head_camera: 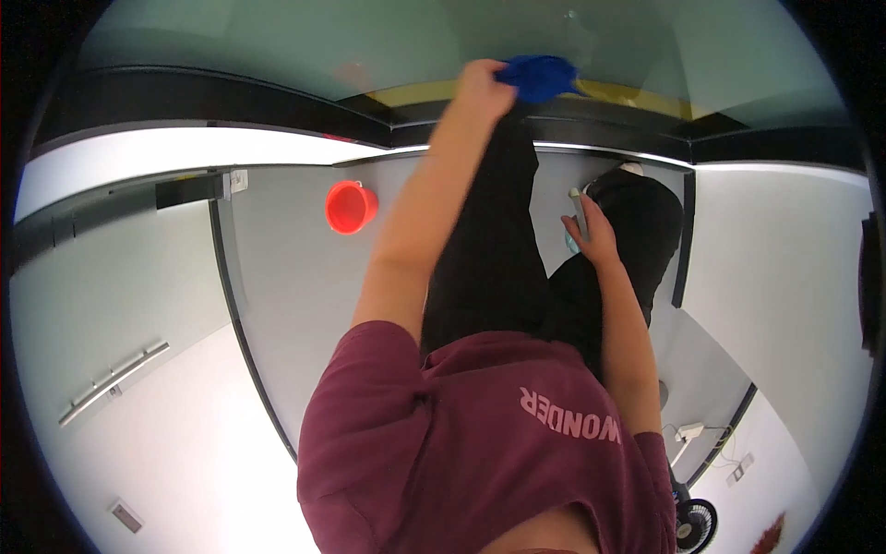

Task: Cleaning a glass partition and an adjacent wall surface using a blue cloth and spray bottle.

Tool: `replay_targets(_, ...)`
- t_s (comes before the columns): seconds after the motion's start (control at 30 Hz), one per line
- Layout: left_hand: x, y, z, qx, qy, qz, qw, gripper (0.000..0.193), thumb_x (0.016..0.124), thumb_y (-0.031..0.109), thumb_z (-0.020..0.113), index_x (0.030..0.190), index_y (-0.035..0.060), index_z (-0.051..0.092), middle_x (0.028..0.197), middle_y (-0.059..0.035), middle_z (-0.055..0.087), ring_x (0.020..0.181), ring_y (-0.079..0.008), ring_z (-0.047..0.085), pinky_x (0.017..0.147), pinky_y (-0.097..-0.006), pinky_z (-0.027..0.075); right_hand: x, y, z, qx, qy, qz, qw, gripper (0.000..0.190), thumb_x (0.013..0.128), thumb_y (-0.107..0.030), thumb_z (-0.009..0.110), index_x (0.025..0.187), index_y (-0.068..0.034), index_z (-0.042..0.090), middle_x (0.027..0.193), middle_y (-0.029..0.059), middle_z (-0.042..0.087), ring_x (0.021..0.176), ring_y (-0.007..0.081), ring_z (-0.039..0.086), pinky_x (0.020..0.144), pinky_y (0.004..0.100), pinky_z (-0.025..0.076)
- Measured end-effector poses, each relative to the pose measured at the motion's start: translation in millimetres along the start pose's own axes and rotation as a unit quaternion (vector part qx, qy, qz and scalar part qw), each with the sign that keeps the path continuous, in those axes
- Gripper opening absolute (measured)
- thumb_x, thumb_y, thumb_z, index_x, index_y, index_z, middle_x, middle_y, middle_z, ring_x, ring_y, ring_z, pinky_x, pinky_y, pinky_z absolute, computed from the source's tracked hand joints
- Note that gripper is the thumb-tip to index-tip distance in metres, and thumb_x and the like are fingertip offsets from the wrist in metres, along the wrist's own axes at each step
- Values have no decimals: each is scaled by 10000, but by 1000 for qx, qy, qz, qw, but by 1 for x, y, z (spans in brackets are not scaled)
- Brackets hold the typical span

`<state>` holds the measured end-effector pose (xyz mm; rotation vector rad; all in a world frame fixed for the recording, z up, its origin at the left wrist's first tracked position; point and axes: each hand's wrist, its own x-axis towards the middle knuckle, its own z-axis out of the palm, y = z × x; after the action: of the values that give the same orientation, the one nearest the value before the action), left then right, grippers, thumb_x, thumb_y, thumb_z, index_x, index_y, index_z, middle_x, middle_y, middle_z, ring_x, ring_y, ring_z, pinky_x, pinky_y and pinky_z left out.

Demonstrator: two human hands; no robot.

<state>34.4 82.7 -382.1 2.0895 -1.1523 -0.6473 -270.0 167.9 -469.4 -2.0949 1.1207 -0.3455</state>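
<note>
My left hand (486,88) grips a dark blue cloth (541,77) at its left edge. The cloth lies spread against the glass panel (291,48), just above the black bottom frame (609,135). Lower down on the right, my right hand (597,232) is closed around a slim pale grey-green object (579,208), perhaps a handle or a bottle's neck. A bit of light blue shows below its fingers, and the rest of that object is hidden by the hand and my leg. Both my knees are bent, in black trousers (484,277).
A red bucket (351,208) stands on the grey floor (291,263) to the left. A glass door with a metal bar handle (114,383) is at far left. White walls rise at right, and a black fan (694,526) and a power strip with cables (689,432) are behind me.
</note>
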Motion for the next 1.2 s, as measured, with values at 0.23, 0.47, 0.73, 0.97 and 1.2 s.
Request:
replay_targets(0.23,-7,-136,-155,204,170,-82,961,498,686,355,783,961,-50,690,898,-195,701,856,-230,675,773,-344,497,10,-11,4,-3,-41,4,999,521,843,-230,644,1300,-75,449,1252,178,543,1112,369,545,910,419,462)
replay_targets(0.47,8,-88,-146,-201,258,-183,927,375,752,177,616,1016,-89,606,1009,-212,609,926,-251,606,799,-375,488,7,5,6,-4,-45,-7,999,516,834,-218,651,1290,-86,447,1287,149,524,1116,353,544,904,407,467)
replay_targets(0.73,1,20,-55,-615,247,-269,699,319,850,3,409,1124,-148,473,1201,-240,482,1050,-270,506,865,-410,468,7,2,2,8,-46,-1,999,499,835,-199,647,1279,-84,450,1277,145,527,1105,354,546,893,414,470)
replay_targets(0.97,18,51,30,-628,59,-261,731,367,909,-5,374,1227,-188,359,1289,-282,443,1167,-276,455,1040,-418,376,9,2,0,44,-28,-19,998,490,818,-180,649,1260,-77,464,1229,155,555,1087,359,553,886,421,470)
replay_targets(1.2,18,108,108,-715,-47,-299,630,367,941,12,348,1247,-190,339,1310,-270,435,1204,-298,427,1093,-407,320,9,3,0,70,-6,1,998,470,803,-168,647,1235,-89,481,1180,147,574,1027,356,577,851,437,474)
